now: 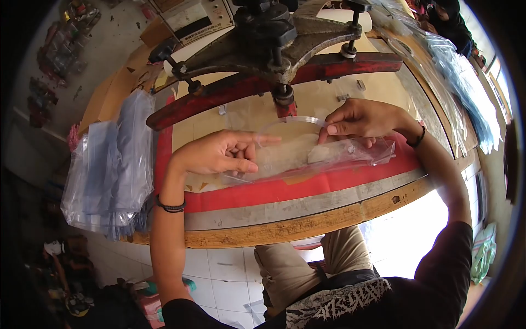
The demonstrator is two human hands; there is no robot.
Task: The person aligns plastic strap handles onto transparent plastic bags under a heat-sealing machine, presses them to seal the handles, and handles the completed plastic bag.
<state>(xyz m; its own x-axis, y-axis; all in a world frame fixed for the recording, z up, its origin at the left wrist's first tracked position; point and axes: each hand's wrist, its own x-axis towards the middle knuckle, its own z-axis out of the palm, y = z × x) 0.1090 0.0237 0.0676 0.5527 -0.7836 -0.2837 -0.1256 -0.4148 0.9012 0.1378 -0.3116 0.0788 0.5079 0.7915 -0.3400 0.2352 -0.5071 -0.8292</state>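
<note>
A clear plastic bag (pixel 339 153) lies on the work surface under the press, with a curved clear plastic strip (pixel 298 119) arching over it. My right hand (pixel 364 122) pinches the right end of this strip between thumb and fingers, just above the bag. To the left, my left hand (pixel 219 153) has its index finger stretched out beside the strip's left end, the other fingers loosely bent. Nothing is plainly gripped in it. Whether that fingertip touches the plastic is hard to make out.
Overhead stands a heavy metal press (pixel 279 49) with a red bar (pixel 219 90). Clear plastic pouches (pixel 112 164) hang over the table's left side. More plastic sheets (pixel 460 82) lie at the right. A red strip (pixel 246 193) and a wooden edge (pixel 285 233) run along the front.
</note>
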